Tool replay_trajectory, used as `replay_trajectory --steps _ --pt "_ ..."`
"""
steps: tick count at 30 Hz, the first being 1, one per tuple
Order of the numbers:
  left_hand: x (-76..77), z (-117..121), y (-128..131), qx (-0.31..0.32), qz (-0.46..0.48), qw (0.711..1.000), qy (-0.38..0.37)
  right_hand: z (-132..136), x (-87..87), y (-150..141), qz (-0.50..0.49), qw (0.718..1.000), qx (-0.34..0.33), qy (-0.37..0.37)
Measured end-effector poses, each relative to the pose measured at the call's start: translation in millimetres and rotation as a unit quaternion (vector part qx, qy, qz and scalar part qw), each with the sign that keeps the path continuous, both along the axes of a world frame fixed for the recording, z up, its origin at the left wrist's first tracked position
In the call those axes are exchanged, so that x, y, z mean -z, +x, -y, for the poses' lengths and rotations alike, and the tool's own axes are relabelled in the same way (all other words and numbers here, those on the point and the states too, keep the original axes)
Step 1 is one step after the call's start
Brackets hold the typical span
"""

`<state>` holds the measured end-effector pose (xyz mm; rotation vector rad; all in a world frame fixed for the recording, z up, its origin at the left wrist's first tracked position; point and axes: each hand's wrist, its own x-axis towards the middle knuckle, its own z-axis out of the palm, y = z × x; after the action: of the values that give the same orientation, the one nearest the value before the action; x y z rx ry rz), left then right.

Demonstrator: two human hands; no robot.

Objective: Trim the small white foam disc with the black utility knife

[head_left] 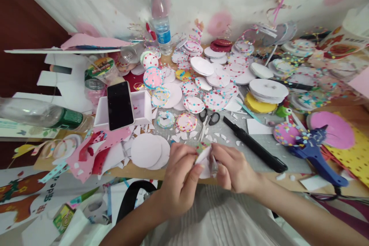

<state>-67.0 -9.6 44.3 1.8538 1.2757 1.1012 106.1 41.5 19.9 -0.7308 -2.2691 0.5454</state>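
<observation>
A piece of white paper [204,166], bent and with a bit of colour at its top end, is held between my two hands at the table's front edge. My left hand [181,175] pinches it from the left, thumb in front. My right hand [235,165] has its fingers closed on the right side, partly hiding a pale narrow edge there. Just beyond my hands, scissors [205,123] with black handles lie among white paper scraps [184,135]. White paper discs [146,150] lie left of my left hand, and a long black tool [255,144] right of my right hand.
Paper rounds with dotted trim [188,122] crowd the table's middle and back. A water bottle [160,19] stands behind them. A phone [120,105] rests on a white box [143,105] at left. At right lies a blue glue gun [319,161] with a cord.
</observation>
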Motion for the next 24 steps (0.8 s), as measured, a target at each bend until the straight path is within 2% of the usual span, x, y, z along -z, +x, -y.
replay_trajectory --steps 2,5,8,11,13,14,20,24 --pt "0.6 -3 0 -0.031 -0.003 0.999 -0.028 -3 -1.2 1 0.0 0.998 -0.017 -0.064" --pt "2.5 -10 -6 -0.074 0.002 0.996 -0.057 -6 -4.5 3 -0.028 0.969 -0.053 -0.241" --pt "2.9 -13 -20 -0.1 0.013 0.991 -0.085 -7 -9.0 5 -0.106 0.9 -0.084 -0.414" --pt "0.3 -9 -38 -0.126 0.014 0.985 -0.115 -5 -11.7 5 -0.174 0.83 -0.095 -0.521" --pt "-1.8 -5 -49 -0.132 0.012 0.983 -0.13 -4 -11.5 5 -0.196 0.805 -0.077 -0.554" --pt "-2.5 -3 -54 -0.134 0.011 0.981 -0.137 -4 -10.9 6 -0.201 0.803 -0.062 -0.558" --pt "-1.1 -1 -69 -0.147 0.034 0.979 -0.136 -3 -5.5 19 -0.171 0.831 0.059 -0.527" --pt "0.3 -8 -65 -0.156 0.057 0.977 -0.133 0 -2.4 41 -0.171 0.828 0.139 -0.516"
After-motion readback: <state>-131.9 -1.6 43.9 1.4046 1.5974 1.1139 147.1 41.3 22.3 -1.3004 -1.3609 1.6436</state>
